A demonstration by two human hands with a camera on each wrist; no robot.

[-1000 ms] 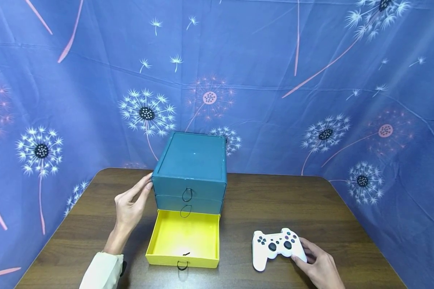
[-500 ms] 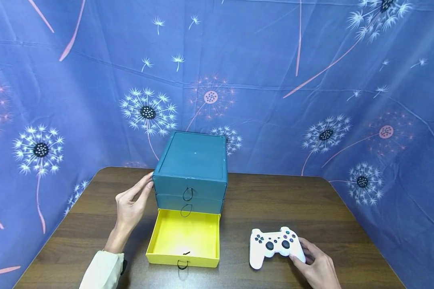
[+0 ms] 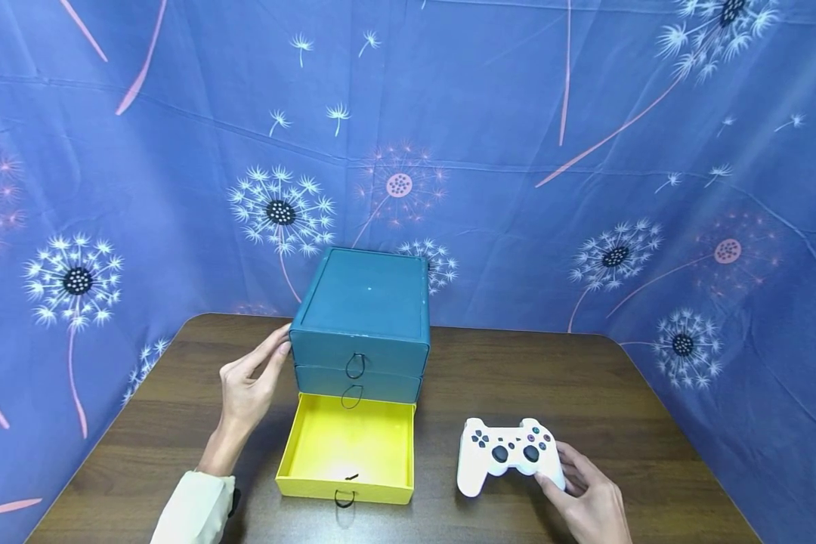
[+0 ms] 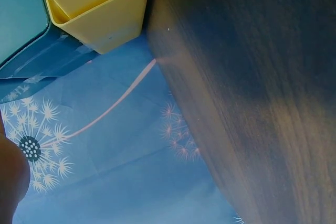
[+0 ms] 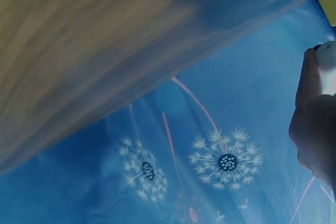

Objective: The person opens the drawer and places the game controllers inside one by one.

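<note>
A teal drawer unit (image 3: 367,291) stands left of the middle in the head view. Its bottom yellow drawer (image 3: 313,489) is pulled out towards me, while the two teal drawers above it are closed. With outstretched fingers and thumb, my left hand (image 3: 243,389) touches the unit's left side near the front corner. My right hand (image 3: 591,495) holds a white game controller (image 3: 510,449) by its right grip, thumb on the near side and fingers behind. In the right wrist view only a sliver of the white controller (image 5: 328,59) shows at the edge.
Black loop pulls (image 3: 355,366) hang on the drawer fronts. Brown wood-grain table (image 3: 517,378) lies under everything, and a blue dandelion-print cloth (image 3: 489,113) encloses its back and sides.
My right hand has moved left and slightly away from me with the game controller, nearer to the yellow drawer. The left hand stays at the drawer unit's side.
</note>
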